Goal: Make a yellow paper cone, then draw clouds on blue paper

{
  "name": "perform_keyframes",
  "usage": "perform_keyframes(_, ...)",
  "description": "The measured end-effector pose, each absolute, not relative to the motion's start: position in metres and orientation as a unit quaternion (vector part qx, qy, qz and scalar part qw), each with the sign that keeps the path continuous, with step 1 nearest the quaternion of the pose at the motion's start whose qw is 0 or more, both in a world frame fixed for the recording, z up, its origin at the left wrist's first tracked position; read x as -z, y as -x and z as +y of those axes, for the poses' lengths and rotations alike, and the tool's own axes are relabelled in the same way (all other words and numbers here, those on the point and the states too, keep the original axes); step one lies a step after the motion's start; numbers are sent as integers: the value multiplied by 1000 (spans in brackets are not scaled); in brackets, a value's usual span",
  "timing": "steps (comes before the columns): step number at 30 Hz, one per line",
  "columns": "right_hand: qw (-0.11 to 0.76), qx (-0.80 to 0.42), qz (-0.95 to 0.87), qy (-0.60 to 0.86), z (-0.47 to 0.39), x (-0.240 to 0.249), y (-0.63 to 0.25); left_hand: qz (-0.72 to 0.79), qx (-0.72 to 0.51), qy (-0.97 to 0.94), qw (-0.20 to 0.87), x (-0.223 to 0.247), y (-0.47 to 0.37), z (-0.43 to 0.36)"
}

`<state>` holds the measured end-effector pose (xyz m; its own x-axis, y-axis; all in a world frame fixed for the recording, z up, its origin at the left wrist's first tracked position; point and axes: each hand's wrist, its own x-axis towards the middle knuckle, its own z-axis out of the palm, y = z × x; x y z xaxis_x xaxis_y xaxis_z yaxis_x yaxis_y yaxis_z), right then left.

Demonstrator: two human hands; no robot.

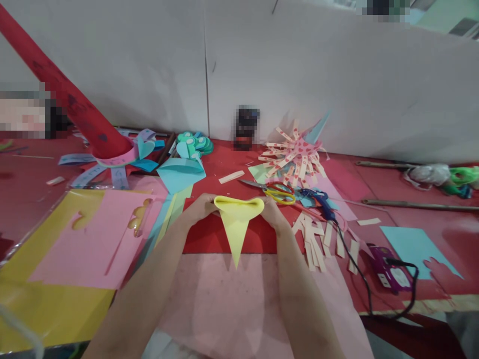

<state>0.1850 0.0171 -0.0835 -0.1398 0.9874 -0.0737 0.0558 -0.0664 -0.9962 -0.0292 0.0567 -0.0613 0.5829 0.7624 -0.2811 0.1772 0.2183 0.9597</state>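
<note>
A piece of yellow craft foam (235, 224) is rolled into a cone, its point hanging down toward me and its wide folded rim at the top. My left hand (204, 207) grips the left end of the rim, its fingers partly behind the foam. On the opposite end, my right hand (270, 212) holds the rim the same way. Beneath the cone lie a red sheet (258, 239) and a pale pink sheet (224, 294). Scissors (279, 192) with red and yellow handles rest just beyond my right hand, beside a blue glue gun (320, 199).
Pale strips (312, 244) and a purple power box (391, 269) with a black cable lie at right. A heart-patterned strip craft (299, 149) stands behind. Leftward are pink foam (93, 234), a tall red cone (86, 109) and teal cut-outs (192, 144). A white partition (149, 65) bounds the table.
</note>
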Motion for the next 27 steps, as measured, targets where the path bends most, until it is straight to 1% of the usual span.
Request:
perform_keyframes(4, 423, -573, -484, 507, 17, 82, -183, 435, -233, -568, 659, 65, 29, 57)
perform_keyframes(8, 430, -573, -469, 517, 16, 82, -179, 445, -232, -560, 659, 67, 28, 59)
perform_keyframes(11, 449, -553, -481, 511, 17, 83, -176, 462, -227, -597, 615, 65, 28, 59)
perform_keyframes(14, 458, -521, -532, 486, 18, 85, -176, 454, -232, -646, 568, 64, 29, 59)
perform_keyframes(17, 461, -515, -548, 471, 19, 85, -177, 450, -247, -658, 551, 68, 30, 60)
perform_keyframes(19, 461, -530, -541, 463, 19, 85, -178, 439, -262, -644, 569, 71, 30, 60)
perform_keyframes(24, 447, -559, -521, 465, 19, 81, -177, 347, -275, -583, 681, 69, 26, 57)
perform_keyframes(27, 439, -552, -519, 482, 19, 78, -176, 354, -272, -560, 698, 64, 25, 56)
